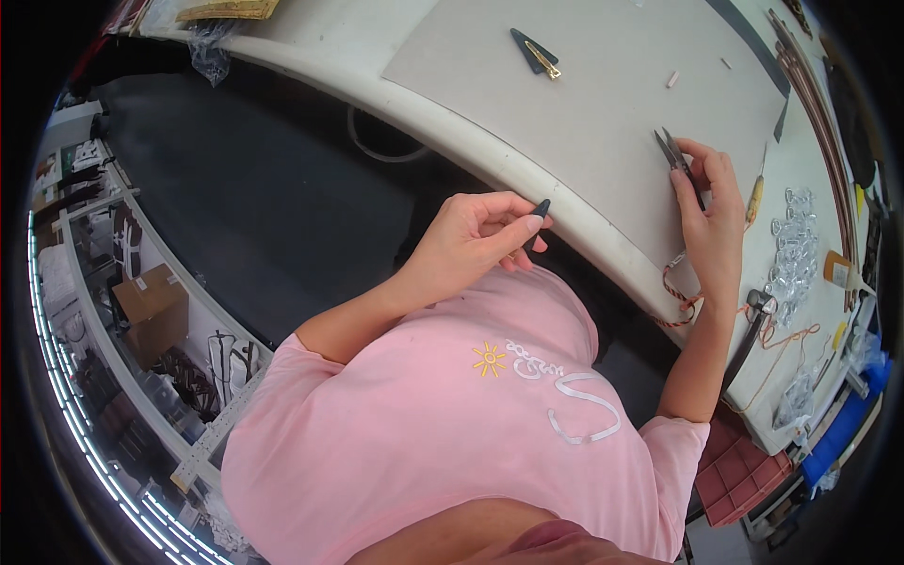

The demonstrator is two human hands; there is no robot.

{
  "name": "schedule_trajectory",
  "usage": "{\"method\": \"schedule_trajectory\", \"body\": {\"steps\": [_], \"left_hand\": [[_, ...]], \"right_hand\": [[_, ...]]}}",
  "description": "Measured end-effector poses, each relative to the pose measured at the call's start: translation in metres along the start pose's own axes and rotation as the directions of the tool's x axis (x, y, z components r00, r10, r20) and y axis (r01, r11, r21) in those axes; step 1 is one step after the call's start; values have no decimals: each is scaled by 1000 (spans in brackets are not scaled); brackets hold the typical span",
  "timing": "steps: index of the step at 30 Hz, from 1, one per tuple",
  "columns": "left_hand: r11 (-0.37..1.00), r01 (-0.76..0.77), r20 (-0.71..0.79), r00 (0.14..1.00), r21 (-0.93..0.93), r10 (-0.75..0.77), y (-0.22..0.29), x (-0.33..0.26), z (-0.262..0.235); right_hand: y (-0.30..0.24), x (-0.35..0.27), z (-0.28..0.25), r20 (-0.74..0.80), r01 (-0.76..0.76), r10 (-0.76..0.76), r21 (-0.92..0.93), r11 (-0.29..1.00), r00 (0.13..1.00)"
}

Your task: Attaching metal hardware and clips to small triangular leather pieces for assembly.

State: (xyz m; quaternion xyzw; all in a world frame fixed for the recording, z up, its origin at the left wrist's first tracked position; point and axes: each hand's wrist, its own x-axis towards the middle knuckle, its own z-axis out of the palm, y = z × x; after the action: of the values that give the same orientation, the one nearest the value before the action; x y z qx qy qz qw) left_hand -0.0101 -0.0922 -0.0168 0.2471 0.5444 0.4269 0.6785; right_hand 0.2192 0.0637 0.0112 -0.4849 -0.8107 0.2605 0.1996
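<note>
My left hand [476, 231] is closed near the table's front edge, thumb and fingers pinching a small dark pointed piece [541, 208]; most of it is hidden in the fingers. Farther right, over the grey mat [584, 132], my right hand [711, 202] grips dark thread snips [671, 151]. Their two pointed blades stand slightly apart and face away from me. A red-and-white twisted cord [673, 287] runs below that hand. On the mat's far part lies a dark triangular piece [524, 45] with a gold clip [548, 66] on it.
A small pale stick [672, 79] rests on the mat. Right of my right hand are an awl with a yellow handle [755, 196], a pile of clear plastic pieces [793, 250] and a hammer [759, 303]. A reddish crate [739, 466] stands below the table.
</note>
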Motion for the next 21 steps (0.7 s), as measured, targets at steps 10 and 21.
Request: {"method": "schedule_trajectory", "body": {"steps": [10,21], "left_hand": [[998,67,37,997,13,-68,4,6,-5],[993,115,52,992,-33,-113,7,9,2]], "right_hand": [[42,0,-29,-55,-155,160,84,984,986],[-50,-41,43,176,84,-105,126,989,979]]}}
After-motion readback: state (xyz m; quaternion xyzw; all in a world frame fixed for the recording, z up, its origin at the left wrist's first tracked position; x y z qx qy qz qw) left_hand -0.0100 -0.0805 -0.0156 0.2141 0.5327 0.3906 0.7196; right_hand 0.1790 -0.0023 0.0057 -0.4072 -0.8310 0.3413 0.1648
